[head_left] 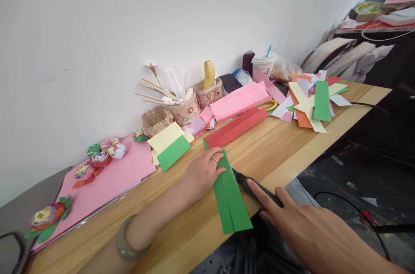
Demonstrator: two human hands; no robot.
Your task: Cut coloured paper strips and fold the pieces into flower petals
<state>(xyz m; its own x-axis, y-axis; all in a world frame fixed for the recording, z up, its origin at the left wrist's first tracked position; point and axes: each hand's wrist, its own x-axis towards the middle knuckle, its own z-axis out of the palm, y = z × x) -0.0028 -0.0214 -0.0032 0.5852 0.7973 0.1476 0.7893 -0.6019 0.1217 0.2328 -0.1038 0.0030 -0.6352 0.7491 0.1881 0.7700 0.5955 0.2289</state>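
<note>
A long green paper strip [231,200] with a lengthwise crease or slit lies at the front edge of the wooden table. My left hand [204,170], with a ring and a bangle, presses on the strip's upper part, fingers bent over it. In my right hand [275,207] is a dark-handled cutter [256,187], index finger along the handle, its tip beside the strip's right edge. Just beyond, a folded red paper [236,128] touches the strip's far end.
Pink paper [240,100] and yellow-handled scissors [271,105] lie behind. Cut strips [321,101] pile at the right. Baskets [184,109] and a cup [264,64] line the wall. Paper flowers [45,217] rest on pink sheets [106,187] at the left.
</note>
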